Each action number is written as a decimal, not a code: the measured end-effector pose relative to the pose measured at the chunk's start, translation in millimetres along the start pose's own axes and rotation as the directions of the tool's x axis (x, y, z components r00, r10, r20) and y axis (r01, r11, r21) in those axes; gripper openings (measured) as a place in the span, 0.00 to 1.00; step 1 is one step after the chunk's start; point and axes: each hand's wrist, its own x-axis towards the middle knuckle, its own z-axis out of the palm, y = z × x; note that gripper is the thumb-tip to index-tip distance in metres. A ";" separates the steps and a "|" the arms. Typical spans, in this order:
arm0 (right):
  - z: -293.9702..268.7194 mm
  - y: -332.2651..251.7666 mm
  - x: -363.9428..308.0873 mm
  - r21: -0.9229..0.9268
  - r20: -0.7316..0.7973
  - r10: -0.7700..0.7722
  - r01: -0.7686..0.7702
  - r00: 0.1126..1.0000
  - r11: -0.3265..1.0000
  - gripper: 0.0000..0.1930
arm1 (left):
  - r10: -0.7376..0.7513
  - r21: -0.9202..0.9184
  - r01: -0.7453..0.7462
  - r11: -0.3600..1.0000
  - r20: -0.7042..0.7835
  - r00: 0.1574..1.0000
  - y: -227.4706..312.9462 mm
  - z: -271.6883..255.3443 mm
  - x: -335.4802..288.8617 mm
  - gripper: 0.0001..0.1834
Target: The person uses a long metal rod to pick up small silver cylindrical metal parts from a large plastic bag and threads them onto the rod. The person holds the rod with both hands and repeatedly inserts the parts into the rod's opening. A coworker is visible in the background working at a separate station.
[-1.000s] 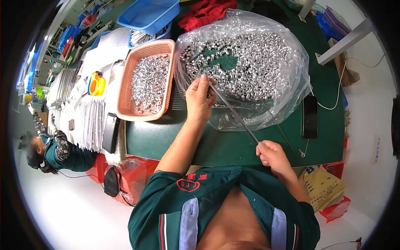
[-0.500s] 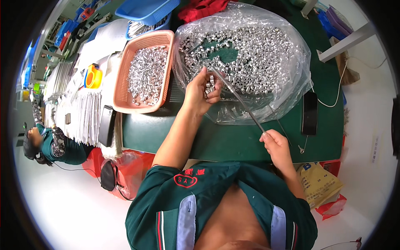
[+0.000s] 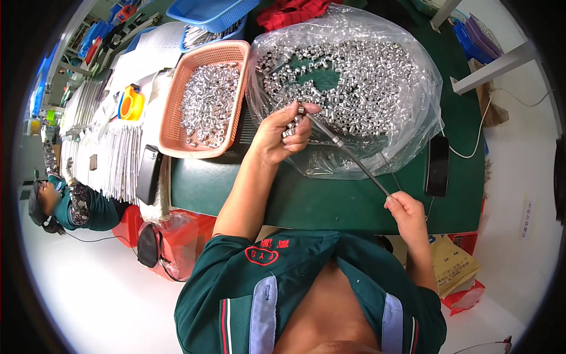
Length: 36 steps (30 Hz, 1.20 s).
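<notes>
Pinched at its near end by your right hand (image 3: 407,213), the metal rod (image 3: 362,167) slants over the near edge of the clear plastic bag (image 3: 321,165) to your left hand (image 3: 280,135), whose curled fingers clasp several small metal sleeves (image 3: 289,132). Half a second ago the rod's far tip reached past your left fingertips; now they hold one sleeve (image 3: 302,110) against it, though whether it is threaded cannot be told. A bright band (image 3: 338,141) farther down appears to be another sleeve, suggesting that threading is under way. On the green tabletop (image 3: 330,203), loose sleeves fill much of the bag; a peach basket (image 3: 191,153) to its left contains more, and a black phone (image 3: 437,167) lies to its right. Beyond the paper stacks (image 3: 121,159), a co-worker (image 3: 91,206) appears above the white floor (image 3: 100,277).
</notes>
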 end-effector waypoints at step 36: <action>9.5 -1.4 -1.8 0.259 0.125 0.174 -0.202 0.977 0.945 0.12 | 0.026 -0.100 -0.038 0.994 -0.125 0.992 -1.2 -8.4 3.9 0.15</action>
